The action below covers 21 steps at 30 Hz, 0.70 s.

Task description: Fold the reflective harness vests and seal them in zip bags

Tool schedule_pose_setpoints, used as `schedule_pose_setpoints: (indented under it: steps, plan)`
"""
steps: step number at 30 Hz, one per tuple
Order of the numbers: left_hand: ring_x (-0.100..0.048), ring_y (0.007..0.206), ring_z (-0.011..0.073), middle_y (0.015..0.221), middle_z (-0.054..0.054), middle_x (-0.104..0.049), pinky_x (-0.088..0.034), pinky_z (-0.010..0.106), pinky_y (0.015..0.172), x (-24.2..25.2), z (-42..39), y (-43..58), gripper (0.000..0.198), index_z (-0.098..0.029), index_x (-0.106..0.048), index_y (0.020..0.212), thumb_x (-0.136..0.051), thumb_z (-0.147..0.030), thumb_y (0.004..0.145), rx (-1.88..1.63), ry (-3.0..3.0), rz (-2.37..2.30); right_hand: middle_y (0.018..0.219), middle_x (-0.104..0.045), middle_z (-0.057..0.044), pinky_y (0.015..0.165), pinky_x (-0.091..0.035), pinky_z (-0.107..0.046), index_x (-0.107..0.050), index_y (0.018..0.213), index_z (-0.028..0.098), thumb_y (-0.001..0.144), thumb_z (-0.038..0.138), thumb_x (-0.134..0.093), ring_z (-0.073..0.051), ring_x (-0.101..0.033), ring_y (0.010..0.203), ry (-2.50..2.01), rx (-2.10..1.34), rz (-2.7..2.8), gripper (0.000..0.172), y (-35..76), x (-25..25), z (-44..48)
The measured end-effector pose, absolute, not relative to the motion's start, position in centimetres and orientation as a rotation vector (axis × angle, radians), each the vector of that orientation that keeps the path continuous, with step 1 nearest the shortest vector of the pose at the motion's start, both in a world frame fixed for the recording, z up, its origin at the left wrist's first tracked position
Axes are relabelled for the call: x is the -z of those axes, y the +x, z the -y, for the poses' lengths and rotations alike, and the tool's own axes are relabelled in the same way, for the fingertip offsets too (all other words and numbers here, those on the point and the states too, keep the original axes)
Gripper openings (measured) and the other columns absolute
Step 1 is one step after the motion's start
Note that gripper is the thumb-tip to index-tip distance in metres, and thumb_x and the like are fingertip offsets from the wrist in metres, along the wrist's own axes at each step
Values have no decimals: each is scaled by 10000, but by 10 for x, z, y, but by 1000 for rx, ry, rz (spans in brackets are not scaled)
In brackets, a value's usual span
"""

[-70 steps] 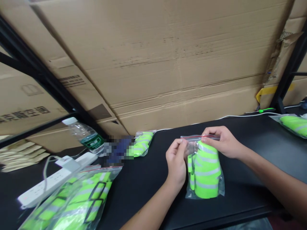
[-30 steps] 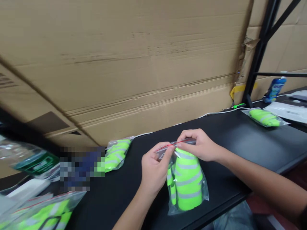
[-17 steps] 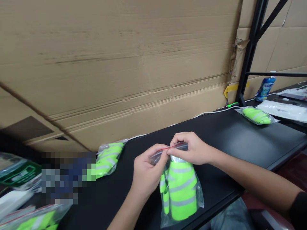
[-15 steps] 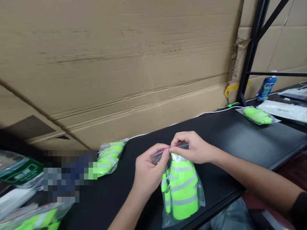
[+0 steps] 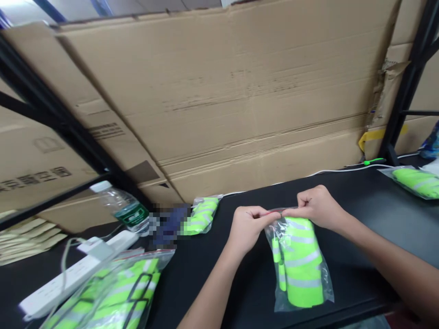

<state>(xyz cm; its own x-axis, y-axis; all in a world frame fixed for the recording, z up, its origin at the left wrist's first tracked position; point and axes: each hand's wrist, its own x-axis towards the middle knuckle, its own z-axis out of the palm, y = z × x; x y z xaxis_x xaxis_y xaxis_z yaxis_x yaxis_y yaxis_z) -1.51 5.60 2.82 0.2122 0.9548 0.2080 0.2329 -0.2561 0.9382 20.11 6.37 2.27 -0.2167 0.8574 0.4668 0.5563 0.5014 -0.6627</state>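
A clear zip bag [image 5: 302,265] holding a folded neon-green reflective vest stands on the black table [image 5: 370,219] in front of me. My left hand [image 5: 248,226] pinches the red zip strip at the bag's top left corner. My right hand [image 5: 317,208] pinches the same strip at the top right, fingers curled closed. The strip is stretched between the two hands.
A small bagged vest [image 5: 202,214] lies at the back, a large bag of vests [image 5: 109,292] at the front left, another bag [image 5: 416,181] far right. A water bottle [image 5: 120,203] and a white power strip [image 5: 75,269] sit left. Cardboard sheets [image 5: 222,100] stand behind the table.
My view swung back to the left. My hands, which were close together on the zip strip, have moved apart to its two ends. The bag stays upright on the table.
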Motion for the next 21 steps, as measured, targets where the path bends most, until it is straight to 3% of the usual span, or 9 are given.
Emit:
schedule_pose_setpoints:
  steps: [4, 7, 9, 11, 14, 16, 18, 21]
  plan:
    - [-610, 482, 153, 498, 32, -668, -487, 260, 519, -25, -56, -14, 315, -175, -666, 503, -816, -376, 694, -1125, 1647, -1121, 441, -324, 54, 464, -184, -275, -367, 431, 203, 673, 660, -785, -86, -267, 483, -1177, -551, 1802, 665, 198, -19, -65]
    - [-665, 573, 196, 603, 65, -713, -530, 307, 581, -21, -56, -12, 296, -160, -717, 634, -748, -426, 762, -1162, 1639, -1179, 452, -344, 50, 465, -204, -275, -372, 429, 208, 651, 631, -812, -90, -289, 482, -1215, -656, 1640, 650, 195, -10, -69]
    - [-723, 819, 251, 874, 120, -769, -566, 372, 743, -21, -51, -9, 330, -141, -755, 912, -661, -449, 838, -1234, 1630, -1247, 442, -350, 50, 447, -218, -268, -385, 432, 213, 679, 637, -786, -90, -302, 466, -1239, -695, 1549, 634, 190, 2, -73]
    - [-650, 1142, 305, 1227, 166, -696, -514, 459, 961, -25, -39, -6, 486, -142, -668, 1221, -653, -446, 843, -1249, 1760, -1363, 419, -367, 48, 414, -240, -257, -406, 443, 218, 734, 674, -719, -92, -329, 429, -1253, -747, 1505, 625, 182, 15, -76]
    - [-515, 1310, 380, 1416, 175, -572, -405, 568, 1084, -28, -13, -4, 681, -177, -599, 1338, -750, -470, 743, -885, 2186, -1542, 434, -487, 15, 392, -362, -264, -513, 507, 209, 796, 734, -603, -126, -456, 401, -1223, -891, 1509, 606, 165, 25, -78]
    - [-491, 1332, 423, 1421, 187, -575, -379, 625, 1089, -25, 2, -9, 661, -176, -625, 1325, -742, -483, 751, -534, 2360, -1631, 578, -644, -40, 487, -503, -307, -641, 666, 182, 818, 728, -581, -182, -607, 516, -1184, -953, 1532, 570, 154, 19, -74]
    - [-440, 1395, 422, 1473, 190, -542, -332, 640, 1127, -16, 11, -20, 620, -162, -587, 1394, -664, -422, 836, -309, 2428, -1736, 855, -747, -98, 712, -588, -373, -707, 901, 174, 845, 675, -605, -232, -709, 776, -1152, -954, 1542, 514, 148, 4, -59]
    - [-397, 1451, 371, 1542, 147, -486, -303, 615, 1162, -1, 17, -47, 574, -196, -508, 1483, -531, -304, 920, -149, 2447, -1877, 1264, -685, -119, 1019, -507, -451, -675, 1204, 263, 931, 566, -577, -269, -650, 1155, -1029, -941, 1589, 419, 160, -14, -14]
